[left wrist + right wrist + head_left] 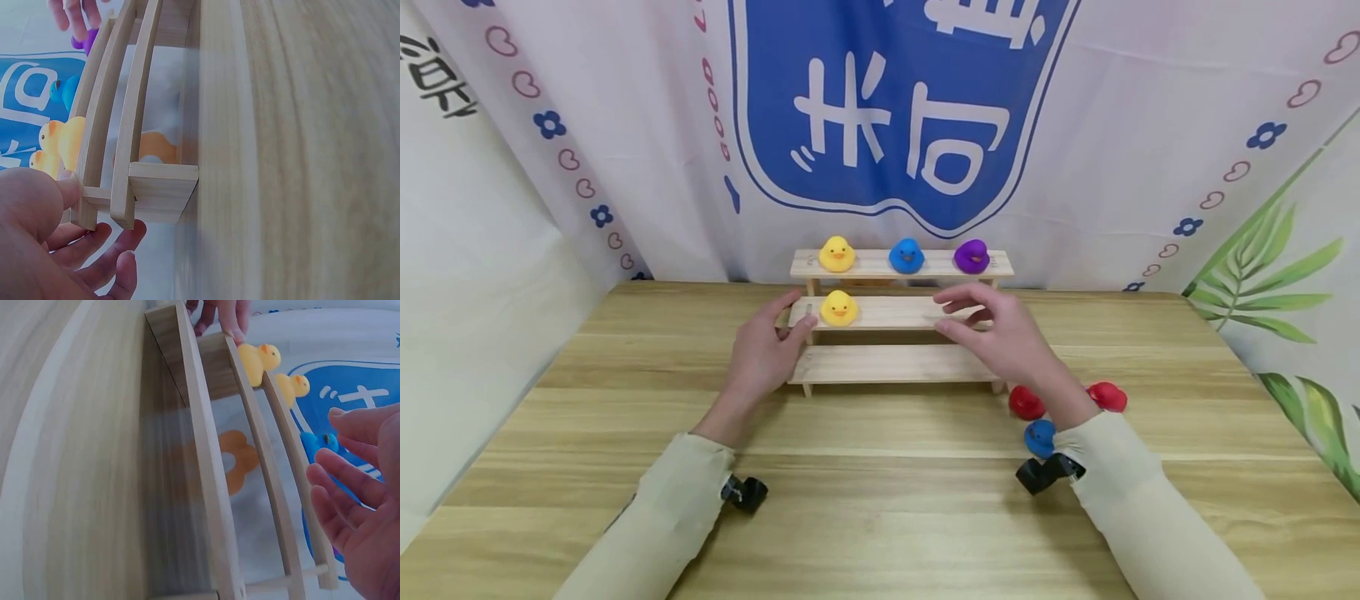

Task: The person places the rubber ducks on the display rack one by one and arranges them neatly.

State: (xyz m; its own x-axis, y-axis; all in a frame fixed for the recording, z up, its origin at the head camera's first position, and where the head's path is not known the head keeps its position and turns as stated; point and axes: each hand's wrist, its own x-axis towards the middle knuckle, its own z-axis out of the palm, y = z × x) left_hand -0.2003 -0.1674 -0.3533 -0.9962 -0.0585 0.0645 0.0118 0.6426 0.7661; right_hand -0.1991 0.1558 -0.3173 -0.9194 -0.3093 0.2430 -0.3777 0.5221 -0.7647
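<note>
A three-step wooden display rack [895,364] stands on the table. My left hand [763,348] grips the left end of its middle step, thumb on top and fingers below in the left wrist view. A yellow rubber duck [838,309] sits on that step near the thumb. Above it, the top step carries another yellow duck [837,255], a blue duck [907,257] and a purple duck [972,257]. My right hand [1003,333] hovers by the right end of the middle step, fingers loosely bent, thumb and fingers apart, nothing between them.
Two red ducks, one left [1027,402] and one right [1107,397] of my right forearm, lie on the wooden table [880,517]. A second blue duck [1040,438] lies beside that wrist. Behind the rack hangs a printed cloth [685,208].
</note>
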